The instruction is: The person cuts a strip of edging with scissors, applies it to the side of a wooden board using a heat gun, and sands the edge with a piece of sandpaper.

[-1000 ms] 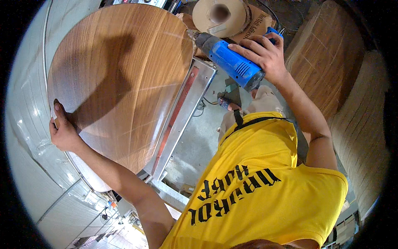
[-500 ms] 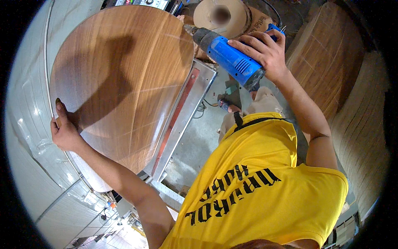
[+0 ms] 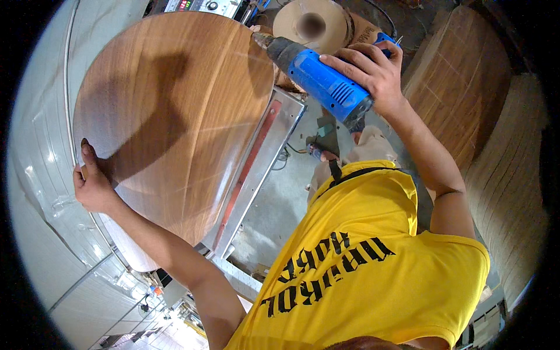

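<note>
A round wooden tabletop [image 3: 175, 116] with brown veneer lies on a metal machine bed. My left hand [image 3: 90, 184] grips its left rim, thumb resting on the top face. My right hand [image 3: 370, 73] holds a blue heat gun [image 3: 318, 79] by its handle. The gun's dark metal nozzle points left at the tabletop's upper right edge and sits close to it. I wear a yellow shirt with black lettering.
The metal machine bed [image 3: 265, 157] with a red strip runs under the tabletop's right side. A roll of brown edge banding [image 3: 318, 26] stands behind the heat gun. Stacks of round wooden panels [image 3: 466, 81] fill the right side. A control panel [image 3: 201, 6] sits at the top.
The heat gun's nozzle has crept slightly left and up along the tabletop's upper right edge. My left hand stays gripped on the left rim.
</note>
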Motion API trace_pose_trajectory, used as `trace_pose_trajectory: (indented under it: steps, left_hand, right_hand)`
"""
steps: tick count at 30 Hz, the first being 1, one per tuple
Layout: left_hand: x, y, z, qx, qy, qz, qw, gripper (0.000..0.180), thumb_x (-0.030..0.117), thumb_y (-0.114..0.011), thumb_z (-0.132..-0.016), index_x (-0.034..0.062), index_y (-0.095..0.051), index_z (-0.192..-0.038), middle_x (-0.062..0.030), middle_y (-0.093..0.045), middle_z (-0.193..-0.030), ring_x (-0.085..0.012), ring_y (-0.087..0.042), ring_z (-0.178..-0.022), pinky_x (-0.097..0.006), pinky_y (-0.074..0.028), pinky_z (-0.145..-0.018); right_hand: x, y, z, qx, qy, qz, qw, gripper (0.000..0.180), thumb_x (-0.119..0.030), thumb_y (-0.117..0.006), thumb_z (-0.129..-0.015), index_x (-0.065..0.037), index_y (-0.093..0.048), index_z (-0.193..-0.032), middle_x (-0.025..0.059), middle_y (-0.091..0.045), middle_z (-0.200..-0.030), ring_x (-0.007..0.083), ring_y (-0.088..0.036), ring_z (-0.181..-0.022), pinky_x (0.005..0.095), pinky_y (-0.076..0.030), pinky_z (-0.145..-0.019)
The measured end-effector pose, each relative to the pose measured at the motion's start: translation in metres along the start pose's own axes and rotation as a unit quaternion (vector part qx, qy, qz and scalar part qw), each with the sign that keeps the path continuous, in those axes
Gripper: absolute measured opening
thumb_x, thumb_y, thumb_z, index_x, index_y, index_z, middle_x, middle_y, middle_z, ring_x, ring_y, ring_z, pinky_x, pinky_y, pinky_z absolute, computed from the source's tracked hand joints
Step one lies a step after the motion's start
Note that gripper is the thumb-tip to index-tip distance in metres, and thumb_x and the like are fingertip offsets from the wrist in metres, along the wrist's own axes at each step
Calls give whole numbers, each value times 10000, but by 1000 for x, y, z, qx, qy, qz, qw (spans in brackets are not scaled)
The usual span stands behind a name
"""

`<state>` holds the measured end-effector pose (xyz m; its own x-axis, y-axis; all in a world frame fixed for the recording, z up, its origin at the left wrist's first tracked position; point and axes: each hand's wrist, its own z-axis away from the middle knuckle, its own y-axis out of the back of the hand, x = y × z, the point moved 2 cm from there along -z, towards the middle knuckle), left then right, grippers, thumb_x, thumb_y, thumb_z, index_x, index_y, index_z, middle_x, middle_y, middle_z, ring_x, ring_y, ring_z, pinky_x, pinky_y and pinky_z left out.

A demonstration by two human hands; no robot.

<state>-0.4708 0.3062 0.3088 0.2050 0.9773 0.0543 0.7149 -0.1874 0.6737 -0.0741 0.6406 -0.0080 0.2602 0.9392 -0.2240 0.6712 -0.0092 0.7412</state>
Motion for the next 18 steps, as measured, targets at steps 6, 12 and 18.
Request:
trace_pose_trajectory:
  steps: [6,12,18]
  left_hand:
    - [0,-7,-2,9,-11,0,1000,851,923,-747,-692,131,-861,-982,-126,-818,-910,-360,-752,-848,-496,-567,-782]
    - [-1,3,4,17,-29,-4,999,773,861,-785,-734,118,-854,-934,-93,-819,-869,-297,-767,-811,-449,-576,-750]
    - [-15,-10,-5,47,-68,-40,996,782,844,-797,-746,122,-875,-1037,-90,-840,-948,-268,-802,-906,-414,-604,-812]
  right_hand:
    - [0,5,-8,42,-15,-11,999,732,-443,-835,-789,-399,-663,-1499,-38,-745,-1293,193,-671,-1184,513,-306,-1125]
    - [7,6,-13,44,-47,-25,998,715,-390,-817,-773,-380,-683,-1476,-41,-749,-1236,204,-677,-1162,505,-336,-1091]
    - [34,-52,-12,-73,-106,9,992,721,-320,-840,-775,-304,-676,-1477,27,-754,-1292,269,-673,-1215,533,-388,-1113]
